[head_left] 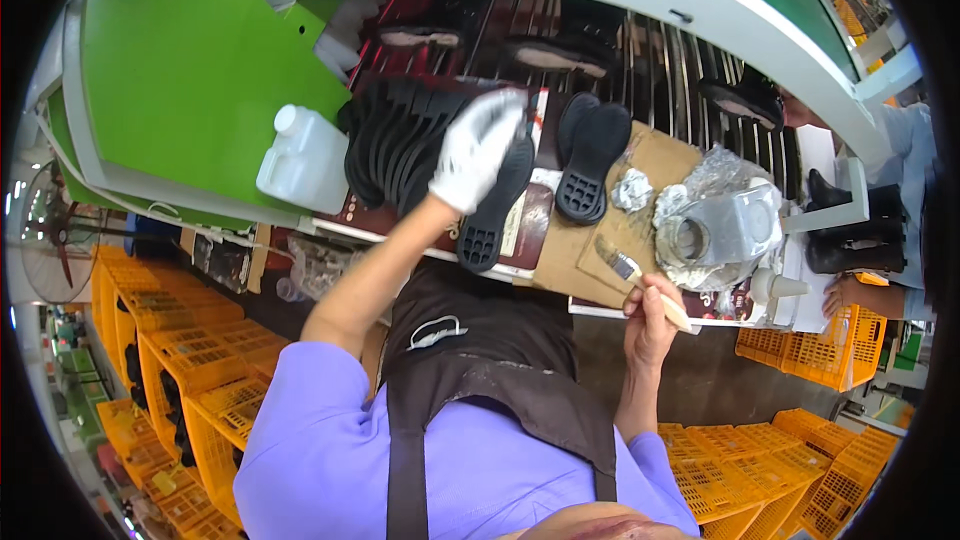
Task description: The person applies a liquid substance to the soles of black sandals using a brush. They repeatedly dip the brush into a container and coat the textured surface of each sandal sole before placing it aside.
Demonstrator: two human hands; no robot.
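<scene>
My left hand, in a white glove, grips the upper part of a black shoe sole with a gridded heel. Its fingertips are somewhat blurred. A row of similar black soles stands packed together just left of the glove. To the right, a small stack of black soles lies on brown cardboard. My bare right hand is closed round the pale handle of a flat brush, whose bristles point up and left over the cardboard.
A whitish jug stands left of the soles. Right of the cardboard sits a cut clear plastic container caked with white residue. Shoes rest on the rollers beyond. Orange crates stand around me; another person's hand shows at right.
</scene>
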